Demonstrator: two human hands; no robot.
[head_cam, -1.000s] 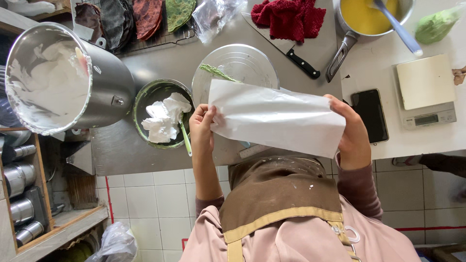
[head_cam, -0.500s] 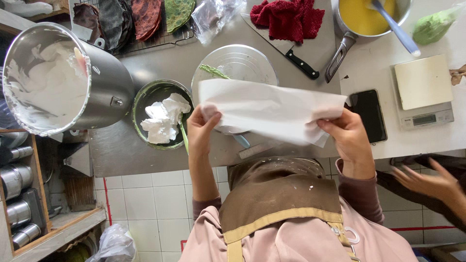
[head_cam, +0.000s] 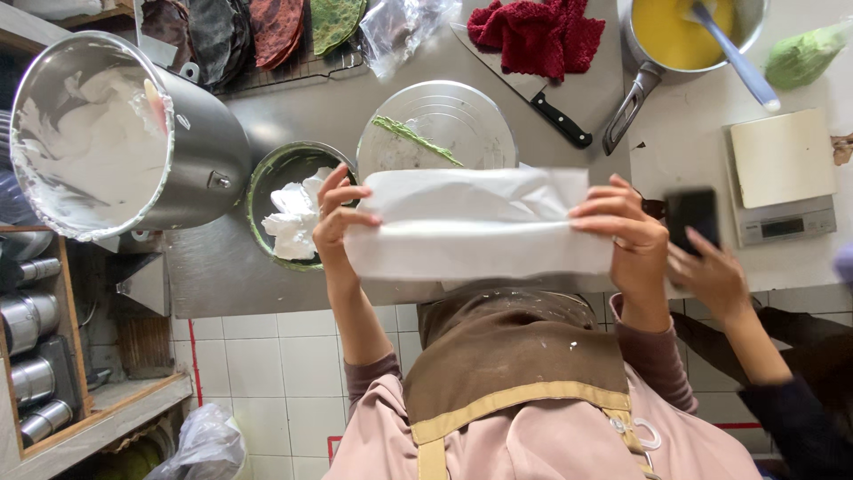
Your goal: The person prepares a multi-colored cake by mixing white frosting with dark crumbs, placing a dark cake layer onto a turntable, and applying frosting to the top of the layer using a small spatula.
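Note:
I hold a white sheet of parchment paper (head_cam: 480, 227) stretched flat above the steel counter edge. My left hand (head_cam: 340, 222) pinches its left end and my right hand (head_cam: 622, 238) grips its right end. The sheet is folded into a wide band. Behind it lies a round glass plate (head_cam: 444, 120) with a green strip (head_cam: 413, 138) on it. A green bowl (head_cam: 267, 178) of crumpled white paper sits just left of my left hand.
A big steel pot (head_cam: 115, 133) smeared with white cream stands at the left. A black-handled knife (head_cam: 542, 102), a red cloth (head_cam: 533, 31), a pan of yellow liquid (head_cam: 684, 36) and a scale (head_cam: 782, 187) are behind. Another person's hand (head_cam: 720, 276) holds a black phone (head_cam: 691, 213) at the right.
I have folded the sheet into a narrower, level band and spread my hands apart. Another person's hand came in from the right and picked up the black phone.

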